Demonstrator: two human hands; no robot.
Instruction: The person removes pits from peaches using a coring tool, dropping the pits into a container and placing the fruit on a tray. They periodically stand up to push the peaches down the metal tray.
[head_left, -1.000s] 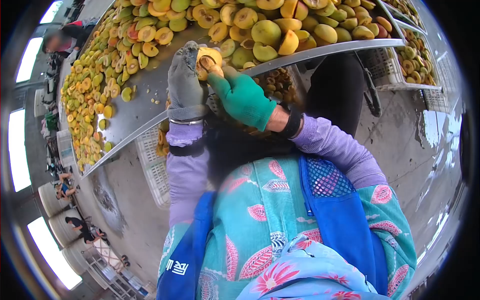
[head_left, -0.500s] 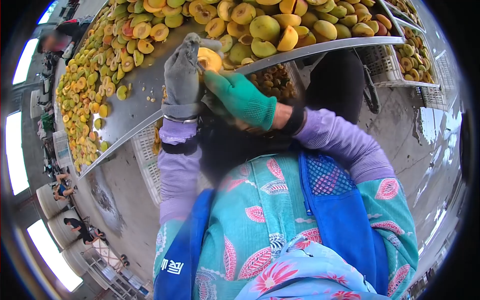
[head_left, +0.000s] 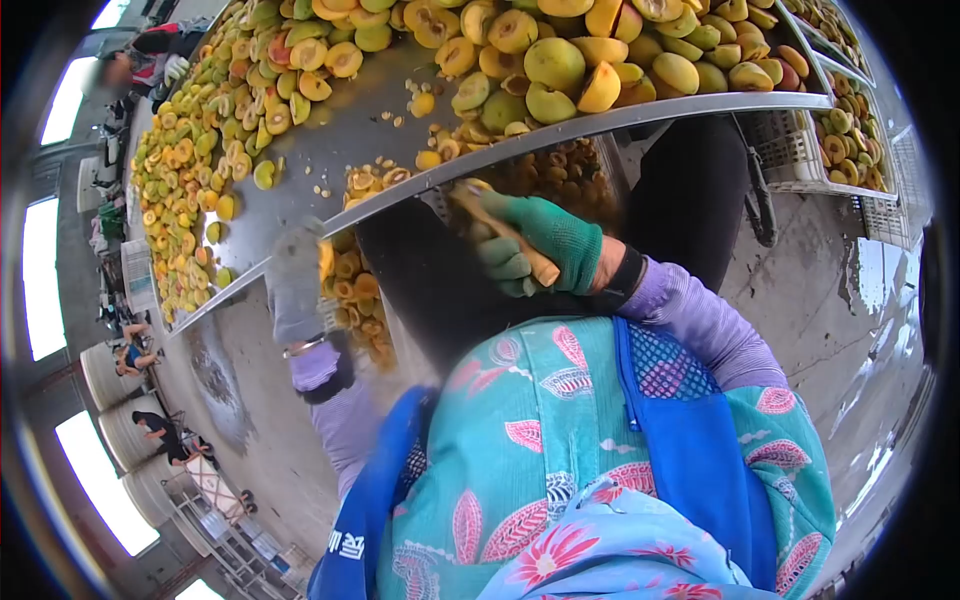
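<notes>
My right hand (head_left: pixel 540 245), in a green knit glove, is closed around a tool's light wooden handle (head_left: pixel 520 243). It is just below the metal table edge, over my dark-trousered lap, with the tool's far end by the fingertips. My left hand (head_left: pixel 297 285), in a grey glove, is smeared by motion left of my knee, beside the table's edge. A bright orange piece of stone fruit (head_left: pixel 326 259) shows right at its fingers; whether they grip it I cannot tell. Below the table, pitted orange fruit halves (head_left: pixel 358 290) lie close to that hand.
The metal table (head_left: pixel 300 165) slopes across the top, bearing piles of yellow-green fruit halves (head_left: pixel 225 165) and several small loose bits. White crates (head_left: pixel 790 150) of fruit stand at right. Wet patches mark the concrete floor (head_left: pixel 800 290). People (head_left: pixel 160 440) sit far off at left.
My left hand has moved down and left, away from over the table, with an orange fruit piece at its fingers. My right hand has lowered and moved right, revealing the wooden handle.
</notes>
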